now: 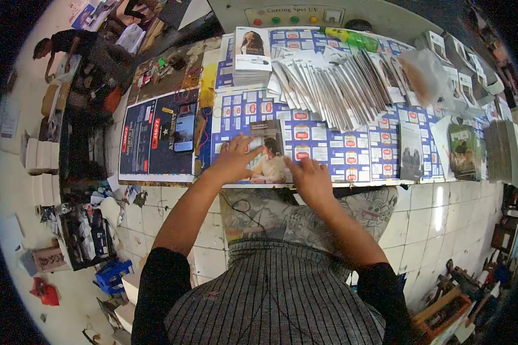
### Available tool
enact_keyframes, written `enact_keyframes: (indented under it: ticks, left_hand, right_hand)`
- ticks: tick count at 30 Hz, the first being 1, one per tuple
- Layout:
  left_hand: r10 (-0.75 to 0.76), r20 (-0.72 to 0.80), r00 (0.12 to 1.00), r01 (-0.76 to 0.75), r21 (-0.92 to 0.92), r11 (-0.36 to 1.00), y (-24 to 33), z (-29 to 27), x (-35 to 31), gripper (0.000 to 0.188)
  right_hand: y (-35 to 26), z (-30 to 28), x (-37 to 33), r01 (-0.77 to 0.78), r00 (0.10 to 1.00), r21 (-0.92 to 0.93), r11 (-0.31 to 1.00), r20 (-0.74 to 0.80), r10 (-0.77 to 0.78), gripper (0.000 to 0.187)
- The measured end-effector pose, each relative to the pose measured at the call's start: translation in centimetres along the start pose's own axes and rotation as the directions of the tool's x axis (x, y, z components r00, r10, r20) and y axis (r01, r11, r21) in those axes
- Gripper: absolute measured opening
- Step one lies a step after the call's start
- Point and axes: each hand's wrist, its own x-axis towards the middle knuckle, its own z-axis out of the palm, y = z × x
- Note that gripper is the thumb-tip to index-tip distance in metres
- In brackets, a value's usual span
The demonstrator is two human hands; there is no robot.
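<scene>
A printed card (269, 150) showing a person's picture lies on the table's near edge, on a large sheet of blue and white labels (328, 144). My left hand (234, 158) rests flat on the card's left side, fingers spread. My right hand (309, 175) presses on its lower right corner, fingers together and slightly blurred. Neither hand lifts the card off the sheet.
A fanned row of flat white packets (328, 86) lies behind the card, beside a stack of printed cards (252, 54). A phone (184, 127) lies on a dark poster (155, 138) at left. Green packets (464, 150) sit at right. A person (69, 43) bends over at far left.
</scene>
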Motion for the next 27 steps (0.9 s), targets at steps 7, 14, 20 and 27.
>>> enact_keyframes:
  ticks: [7,14,20,27]
  left_hand:
    - [-0.012,0.052,0.999,0.013,-0.021,1.000,-0.2,0.2,0.3,0.087]
    - [-0.007,0.052,0.999,0.007,0.013,1.000,0.0,0.2,0.1,0.087]
    - [0.019,0.017,1.000,-0.019,0.028,0.999,-0.3,0.5,-0.1,0.087]
    - [0.093,-0.041,0.995,-0.091,0.048,0.995,-1.0,0.4,-0.3,0.086]
  right_hand:
    - [3.5,-0.6,8.7,-0.169,0.961,-0.139,0.976,-0.242,0.132,0.055]
    - [4.4,-1.1,10.1,-0.267,0.954,0.032,0.963,-0.132,0.269,0.060]
    - [3.8,-2.7,5.9,0.139,0.953,0.057,0.989,0.262,-0.149,0.052]
    - [6.4,-3.6,2.1,0.164,0.917,0.127,0.978,0.346,-0.198,0.053]
